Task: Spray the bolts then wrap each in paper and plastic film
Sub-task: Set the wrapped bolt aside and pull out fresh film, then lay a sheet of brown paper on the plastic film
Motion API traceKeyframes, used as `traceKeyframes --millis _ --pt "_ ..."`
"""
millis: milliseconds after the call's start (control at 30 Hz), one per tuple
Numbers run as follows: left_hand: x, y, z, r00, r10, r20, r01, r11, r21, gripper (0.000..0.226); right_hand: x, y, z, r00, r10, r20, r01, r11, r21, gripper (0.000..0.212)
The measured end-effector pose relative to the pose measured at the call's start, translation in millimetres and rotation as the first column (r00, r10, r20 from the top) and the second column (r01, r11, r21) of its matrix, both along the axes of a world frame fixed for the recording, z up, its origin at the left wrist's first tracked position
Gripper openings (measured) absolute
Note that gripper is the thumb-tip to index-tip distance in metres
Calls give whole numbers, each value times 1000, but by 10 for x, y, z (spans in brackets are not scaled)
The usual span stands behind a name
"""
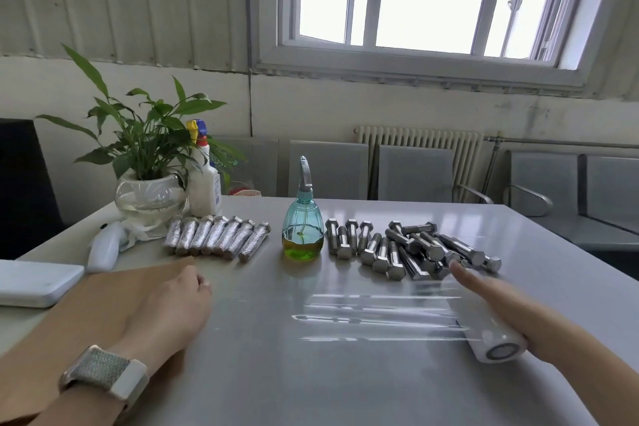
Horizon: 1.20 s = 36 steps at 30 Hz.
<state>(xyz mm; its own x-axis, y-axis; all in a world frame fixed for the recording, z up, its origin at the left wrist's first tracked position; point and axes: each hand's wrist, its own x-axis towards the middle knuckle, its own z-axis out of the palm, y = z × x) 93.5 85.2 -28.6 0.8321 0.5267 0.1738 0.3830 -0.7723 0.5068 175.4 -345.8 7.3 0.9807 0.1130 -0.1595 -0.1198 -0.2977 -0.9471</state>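
Your left hand [179, 301] lies on the brown paper [93, 308], with its fingers curled in and nothing held in them. A watch [107, 379] sits on that wrist. Just past those curled fingers lies a row of wrapped bolts [218, 239], side by side.

Your right hand [498, 301] reaches out with its fingers straight and flat. It rests over the roll of plastic film [494, 342]. A clear sheet of film [377, 315] is pulled out from the roll across the table [262, 373], toward your left hand. Your fingertips [455, 268] point at the pile of bare bolts [411, 251] and are just beside the nearest ones; you cannot tell if they touch.

Between the wrapped row and the bare pile stands the green spray bottle [303, 232], upright, well past both hands. Farther off to the left stand a potted plant [148, 162] and a white spray bottle [204, 180].
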Motion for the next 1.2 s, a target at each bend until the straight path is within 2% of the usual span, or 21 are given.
traceKeyframes --millis 100,200,267,333,400,433,500,567,700,867,1000,1067,1200 --pt "-89 -152 18 996 -11 -84 24 988 155 22 82 -96 -31 996 -87 -7 86 993 -83 73" --pt "-180 -320 12 993 -9 -115 56 913 405 18 194 -168 -46 997 -72 41 81 945 -318 56" --pt "-248 -402 -24 996 -23 -83 64 843 534 11 242 -178 -12 995 -46 84 84 832 -548 63" --pt "-285 -438 -49 996 -86 -19 79 781 619 14 275 -181 -14 995 -52 90 100 714 -693 71" --pt "-298 -420 -117 975 -180 129 44 728 684 7 308 -200 -45 992 -39 124 123 596 -794 76" --pt "-302 -423 -129 962 -205 183 21 720 694 5 331 -212 -70 990 -29 135 128 556 -821 76" --pt "-293 -420 -143 957 -213 199 16 718 695 3 371 -218 -100 990 1 141 121 505 -855 72" --pt "-278 -413 -153 960 -184 210 -2 747 665 13 404 -204 -101 991 21 135 108 482 -870 65" --pt "-268 -407 -154 974 -153 168 10 768 640 28 436 -191 -101 991 36 126 98 431 -897 71" --pt "-271 -390 -135 967 -190 169 36 762 647 4 450 -181 -92 989 54 136 103 403 -909 70" --pt "-292 -403 -121 967 -222 124 104 791 603 21 458 -201 -84 989 29 146 127 351 -928 65" --pt "-294 -422 -114 969 -227 101 124 794 596 20 466 -230 -74 989 23 147 130 344 -930 62" --pt "-273 -427 -119 981 -194 1 163 830 534 9 475 -261 -66 990 22 140 123 353 -928 71"
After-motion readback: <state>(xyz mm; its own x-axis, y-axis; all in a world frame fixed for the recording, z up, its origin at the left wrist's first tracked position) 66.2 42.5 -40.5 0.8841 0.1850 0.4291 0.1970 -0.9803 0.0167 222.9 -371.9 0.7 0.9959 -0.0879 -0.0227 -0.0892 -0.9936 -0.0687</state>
